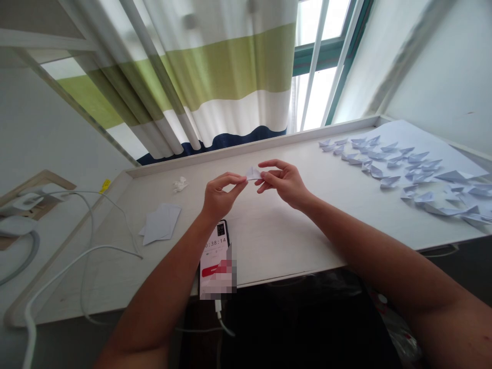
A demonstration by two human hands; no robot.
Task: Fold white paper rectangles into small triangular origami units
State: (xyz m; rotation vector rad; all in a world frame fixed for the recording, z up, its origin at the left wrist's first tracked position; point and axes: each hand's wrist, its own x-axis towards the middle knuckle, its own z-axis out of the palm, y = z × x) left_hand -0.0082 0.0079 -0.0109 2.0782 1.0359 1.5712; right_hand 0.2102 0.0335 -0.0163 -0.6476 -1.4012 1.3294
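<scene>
Above the middle of the white desk (pixel 277 225), a small folded piece of white paper (pixel 252 173) is held up between both hands. My left hand (pixel 223 192) pinches its left end between thumb and fingertips. The right end sits between the thumb and a finger of my right hand (pixel 284 182), whose index finger reaches out over the top. Several folded paper boats (pixel 390 148) stand in rows on the right side of the desk. Left of my left forearm lies a small stack of white paper sheets (pixel 163 223).
A phone (pixel 213 256) showing a timer lies at the desk's front edge by my left forearm, with a cable plugged in. White cables (pixel 77 261) cross the left side. A crumpled tissue (pixel 179 184) lies near the back. Curtains (pixel 230 66) hang behind the raised rim.
</scene>
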